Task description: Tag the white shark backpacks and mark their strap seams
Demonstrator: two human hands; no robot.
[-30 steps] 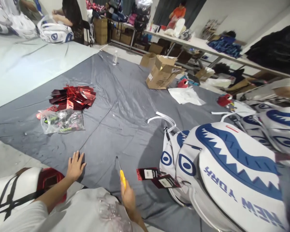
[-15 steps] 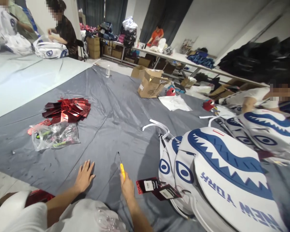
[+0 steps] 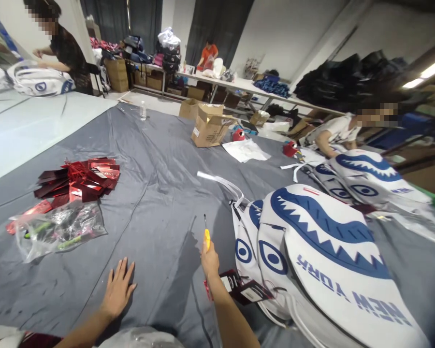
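Note:
My right hand [image 3: 209, 261] is closed around the yellow handle of a screwdriver [image 3: 207, 237], its thin metal shaft pointing away from me above the cloth. Flat on the grey tablecloth [image 3: 159, 232] rests my left hand [image 3: 119, 290], fingers spread and holding nothing. Just right of the screwdriver lies a white backpack [image 3: 326, 270] with blue eyes, a toothed mouth and "NEW YORK" lettering. Dark red hang tags [image 3: 252, 291] are attached at its near side, partly behind my right forearm.
A heap of red tags [image 3: 79, 179] and a clear plastic bag [image 3: 63, 229] with green items lie at left. Farther back stand an open cardboard box [image 3: 210, 128] and a small bottle [image 3: 142, 111]. More white backpacks [image 3: 369, 179] lie at right, near a co-worker [image 3: 333, 133].
My right hand has moved forward and right with the screwdriver, nearer the backpack. My left hand still lies flat on the cloth. The camera view has turned rightward.

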